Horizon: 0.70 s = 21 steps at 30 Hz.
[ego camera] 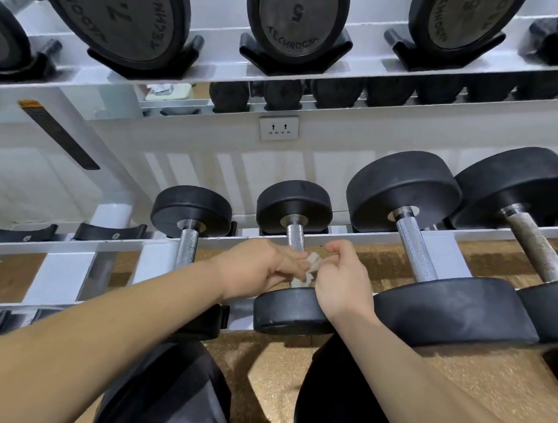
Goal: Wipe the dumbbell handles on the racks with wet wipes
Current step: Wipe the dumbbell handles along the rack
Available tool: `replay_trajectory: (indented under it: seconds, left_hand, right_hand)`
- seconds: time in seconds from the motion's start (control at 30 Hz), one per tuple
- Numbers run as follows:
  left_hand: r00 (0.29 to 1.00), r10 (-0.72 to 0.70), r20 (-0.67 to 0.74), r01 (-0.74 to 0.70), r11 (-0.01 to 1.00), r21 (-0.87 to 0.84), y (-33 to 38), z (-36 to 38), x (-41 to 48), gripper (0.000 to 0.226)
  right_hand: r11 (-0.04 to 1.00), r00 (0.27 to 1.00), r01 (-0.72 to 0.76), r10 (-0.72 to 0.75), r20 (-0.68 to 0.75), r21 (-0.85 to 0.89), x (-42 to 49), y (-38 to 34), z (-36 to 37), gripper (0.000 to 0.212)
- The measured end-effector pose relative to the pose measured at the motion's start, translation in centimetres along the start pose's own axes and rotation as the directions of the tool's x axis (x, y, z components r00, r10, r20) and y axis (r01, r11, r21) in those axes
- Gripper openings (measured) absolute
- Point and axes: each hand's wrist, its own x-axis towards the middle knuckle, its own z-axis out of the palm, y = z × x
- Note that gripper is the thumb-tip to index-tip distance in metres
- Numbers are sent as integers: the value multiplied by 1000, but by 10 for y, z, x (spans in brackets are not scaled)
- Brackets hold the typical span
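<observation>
While the left hand (261, 266) curls its fingers round a small crumpled white wet wipe (309, 265), and the right hand (341, 282) seems to pinch the other side of it with bent fingers, the wipe sits bunched up against the near end of the shiny bumpy metal handle (295, 237). That handle belongs to the small black round-ended dumbbell (292, 204), which lies second from the left on the low white metal rack (81, 245). A wipe this scrunched may only rub a little patch, so the far end of the handle could stay dirty. It might also slip out of the fingers and drop through the gap in the rack onto the brown speckled floor (385, 261), where it would pick up grit. A hard rub could make the dumbbell roll in its holder and squash a finger against the black end. The thin handle of the big dumbbell far to the right (535, 248) looks brown and rusty, so it may stain the wipe. A white wall socket (279, 128) sits well above the hands, and wet fingers should stay away from it. On the upper shelf, the flat grey dumbbell ends say TECHNOGYM upside down, and the middle one (298, 18) shows a 5; the other numbers are too hard to read.
</observation>
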Motion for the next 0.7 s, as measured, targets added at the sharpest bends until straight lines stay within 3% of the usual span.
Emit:
replay_trajectory:
  seconds: [0.13, 0.2, 0.23, 0.3, 0.33, 0.37, 0.43, 0.5, 0.6, 0.7]
  left_hand:
    - [972, -192, 132, 228, 901, -370, 19, -15, -17, 23]
    - [935, -355, 16, 321, 822, -470, 19, -14, -19, 22]
    - [875, -466, -128, 341, 783, -521, 13, -10, -20, 22]
    - [598, -680, -424, 343, 695, -632, 7, -6, -17, 20]
    - [460, -746, -482, 339, 649, -681, 7, -3, -13, 20]
    - [386, -801, -458, 344, 585, -734, 9, 2, -9, 22]
    - [398, -900, -178, 369, 334, -867, 12, 19, 2, 24]
    - [419, -891, 173, 405, 13, -914, 11, 34, 15, 18]
    - [505, -782, 364, 413, -152, -898, 6, 36, 29, 25]
    - [533, -747, 398, 320, -257, -912, -5, 26, 42, 35]
  right_hand:
    - [1000, 1000, 17, -16, -12, 3, -1, 3, 0, 35]
    - [999, 999, 32, -32, -10, -7, -1, 4, -1, 35]
    - [999, 999, 43, -43, -4, -27, -2, 3, -1, 35]
    - [993, 999, 45, -44, 8, -106, -3, 0, -2, 36]
    - [985, 999, 51, -47, 26, -164, -2, -2, -3, 36]
    - [973, 997, 66, -56, 51, -223, -1, -6, -3, 38]
    - [962, 994, 72, -47, 100, -263, 5, -15, -3, 39]
    - [988, 992, 32, -12, 128, -153, 10, -24, -2, 32]
    - [997, 994, -8, 16, 104, -73, 9, -25, 5, 26]
    - [997, 998, 24, -19, 65, -76, 8, -23, 9, 32]
